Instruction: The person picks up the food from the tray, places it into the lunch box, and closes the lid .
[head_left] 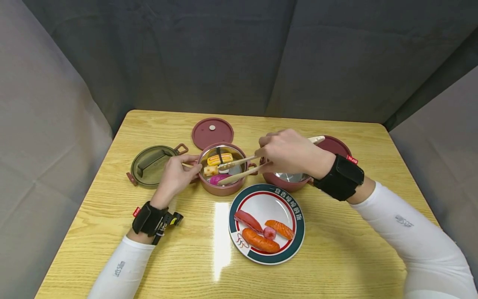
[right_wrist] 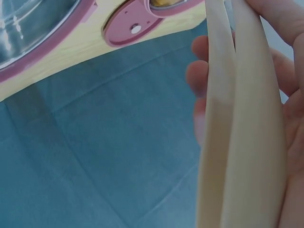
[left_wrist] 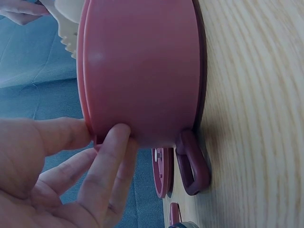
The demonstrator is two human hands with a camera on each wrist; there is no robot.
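Note:
My left hand (head_left: 191,164) grips the left rim of a pink steel-lined bowl (head_left: 209,185); its fingers (left_wrist: 110,161) pinch the rim of the bowl (left_wrist: 142,71) just above a side handle (left_wrist: 192,166). Inside lie a yellow egg sushi (head_left: 219,159), a magenta piece (head_left: 218,179) and smaller bits. My right hand (head_left: 264,152) holds cream tongs (head_left: 239,168), seen close as the tongs (right_wrist: 237,118). The tong tips are spread inside the bowl over the food. Whether they hold a piece is unclear.
A second pink bowl (head_left: 287,183) sits under my right wrist. A plate (head_left: 298,232) in front carries several sushi pieces. A pink lid (head_left: 213,133), an olive lid (head_left: 151,166) and another pink lid (head_left: 336,146) lie on the wooden table (head_left: 186,257). Grey curtains surround it.

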